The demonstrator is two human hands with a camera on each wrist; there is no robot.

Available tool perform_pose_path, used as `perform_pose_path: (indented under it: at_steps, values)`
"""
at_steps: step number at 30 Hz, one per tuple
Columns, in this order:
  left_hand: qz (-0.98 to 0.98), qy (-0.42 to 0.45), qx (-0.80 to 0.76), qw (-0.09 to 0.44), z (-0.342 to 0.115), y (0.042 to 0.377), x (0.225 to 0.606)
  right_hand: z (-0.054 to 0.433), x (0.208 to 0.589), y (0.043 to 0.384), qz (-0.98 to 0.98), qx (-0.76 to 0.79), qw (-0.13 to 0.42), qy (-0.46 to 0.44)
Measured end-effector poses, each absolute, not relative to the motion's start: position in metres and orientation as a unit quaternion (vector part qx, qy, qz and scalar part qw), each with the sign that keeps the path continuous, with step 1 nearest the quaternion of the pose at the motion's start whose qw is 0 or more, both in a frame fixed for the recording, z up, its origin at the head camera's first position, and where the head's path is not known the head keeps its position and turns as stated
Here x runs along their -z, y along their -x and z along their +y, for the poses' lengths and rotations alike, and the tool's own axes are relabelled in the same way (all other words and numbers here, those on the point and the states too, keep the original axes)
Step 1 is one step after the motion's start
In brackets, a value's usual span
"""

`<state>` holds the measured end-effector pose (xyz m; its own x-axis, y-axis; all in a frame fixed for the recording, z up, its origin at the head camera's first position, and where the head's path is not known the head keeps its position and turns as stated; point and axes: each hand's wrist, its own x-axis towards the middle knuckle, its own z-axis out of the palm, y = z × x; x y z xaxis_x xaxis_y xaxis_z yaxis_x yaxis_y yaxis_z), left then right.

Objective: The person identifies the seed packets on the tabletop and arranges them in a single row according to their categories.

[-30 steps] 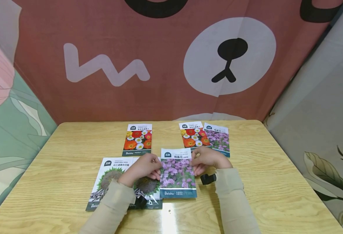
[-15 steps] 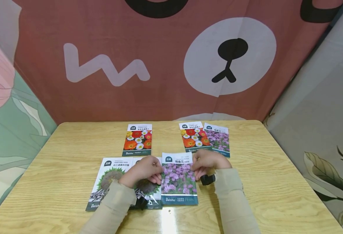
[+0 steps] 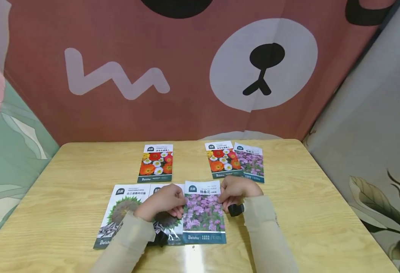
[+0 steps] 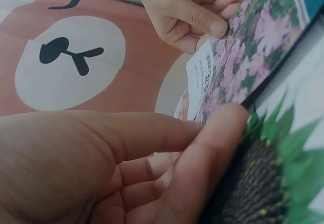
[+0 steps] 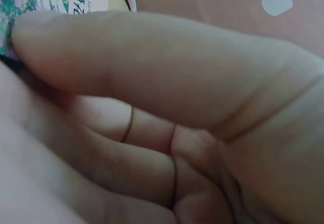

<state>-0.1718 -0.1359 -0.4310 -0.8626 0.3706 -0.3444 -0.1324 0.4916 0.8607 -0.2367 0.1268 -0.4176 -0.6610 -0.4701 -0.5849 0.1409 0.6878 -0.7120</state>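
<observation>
In the head view a seed packet with pink-purple flowers [image 3: 203, 214] lies at the front middle, its left edge over a sunflower seed packet. My left hand [image 3: 164, 203] pinches its left edge between thumb and finger. On the opposite edge my right hand [image 3: 237, 191] pinches it the same way. The left wrist view has my left thumb and finger at the edge of the purple packet [image 4: 258, 47], with the sunflower packet [image 4: 253, 183] beneath. Two sunflower packets [image 3: 123, 208] lie side by side at the left, the second one [image 3: 171, 231] partly hidden by my left hand.
Farther back on the wooden table [image 3: 305, 212] lies a packet with red and white poppies [image 3: 155, 163]. A second poppy packet [image 3: 224, 161] overlaps another purple-flower packet [image 3: 252, 163] at the back right. A red bear-print cloth [image 3: 186, 117] hangs behind the table.
Both hands have kept hold of the purple-flower packet while it came down toward the table's front edge, level with the sunflower packets. The head view has shifted slightly.
</observation>
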Motion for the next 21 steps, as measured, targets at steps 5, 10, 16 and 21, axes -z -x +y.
perform_pose_path:
  at_steps: [5,10,16,21]
  values:
    - [0.842,-0.073,-0.476,0.244,-0.1357,0.1696,0.4299,0.1233,0.4163,0.2351,0.822,0.387,0.407,0.089]
    - [0.853,-0.078,-0.462,0.230,-0.1335,0.1694,0.4292,0.1217,0.4150,0.2348,0.832,0.380,0.395,0.084]
    - [0.864,-0.077,-0.444,0.226,-0.1305,0.1693,0.4291,0.1212,0.4167,0.2336,0.841,0.373,0.384,0.081]
    - [0.869,-0.076,-0.434,0.226,-0.1298,0.1686,0.4283,0.1198,0.4177,0.2324,0.847,0.364,0.380,0.078]
